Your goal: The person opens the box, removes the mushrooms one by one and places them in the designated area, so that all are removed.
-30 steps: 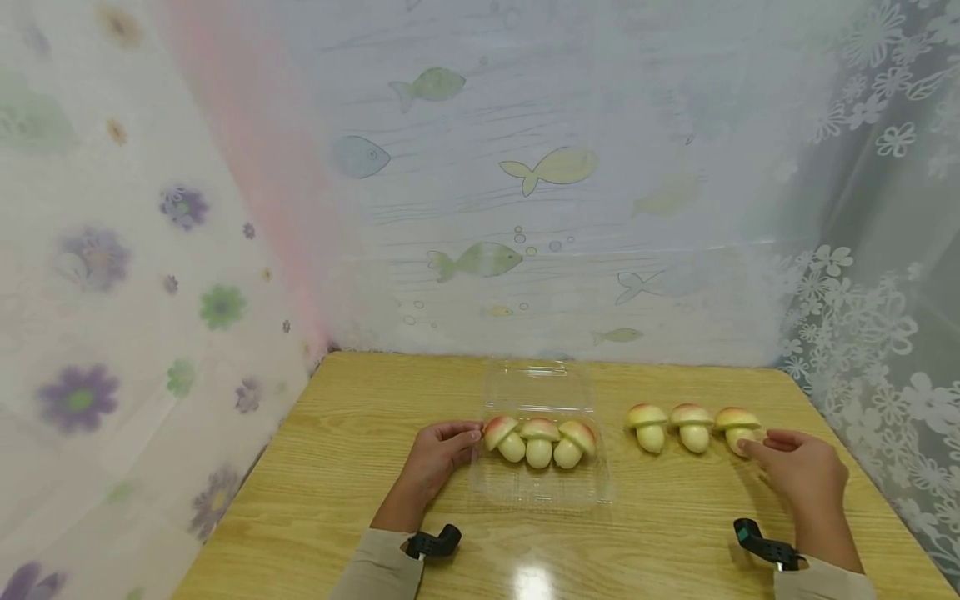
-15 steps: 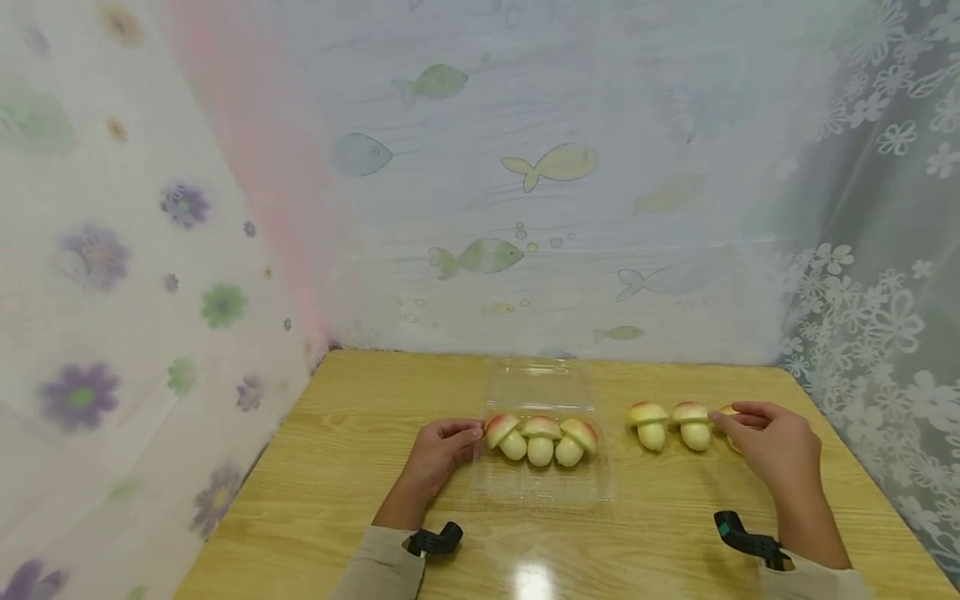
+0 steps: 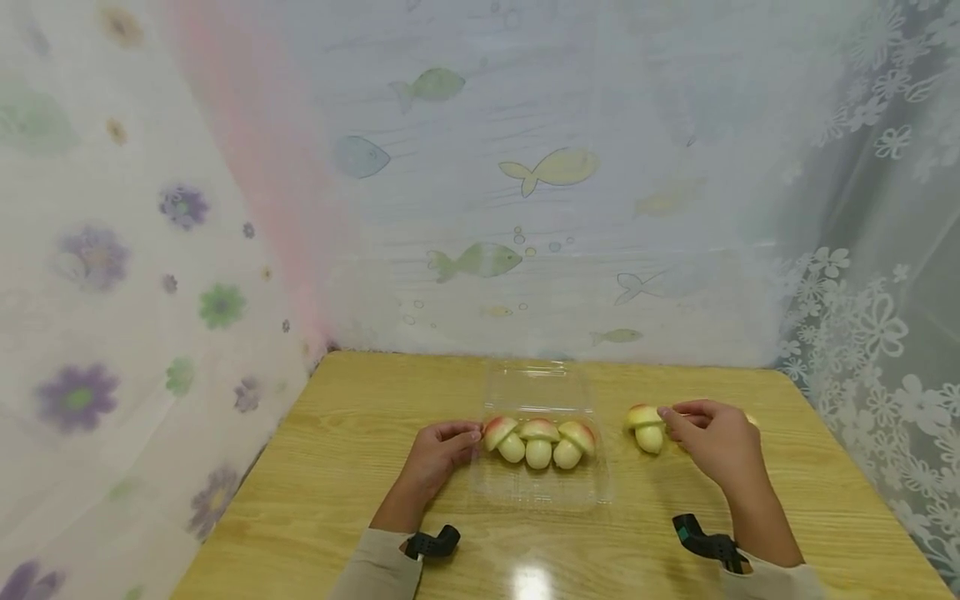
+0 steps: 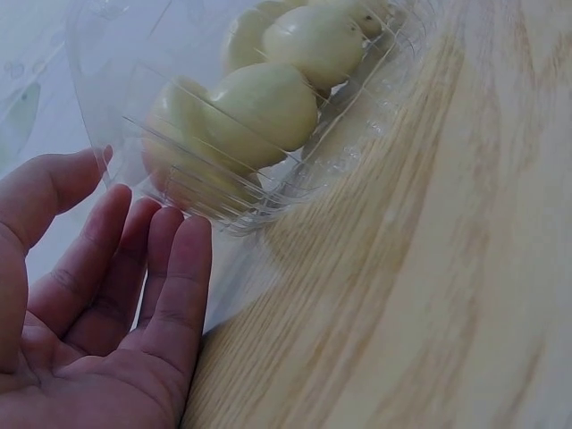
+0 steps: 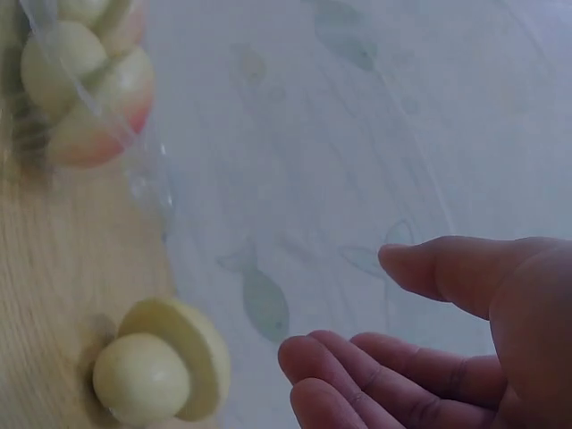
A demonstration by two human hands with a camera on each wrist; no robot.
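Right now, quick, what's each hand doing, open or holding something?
Left hand: open, touching the clear container.
Right hand: open, holding nothing, near a mushroom-shaped piece.

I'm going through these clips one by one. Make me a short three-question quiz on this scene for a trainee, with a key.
1. Multiple choice: how many mushroom-shaped pieces sit in the clear container?
A two
B three
C five

2. True or false: in the right wrist view, nothing is held between the thumb and fingers of the right hand.

3. Fill in: the hand at the container's side is the person's ____ hand.

Key:
1. B, three in a row.
2. True; thumb and fingers are apart with a gap between them.
3. Left; the left hand has its fingertips at the container's side.
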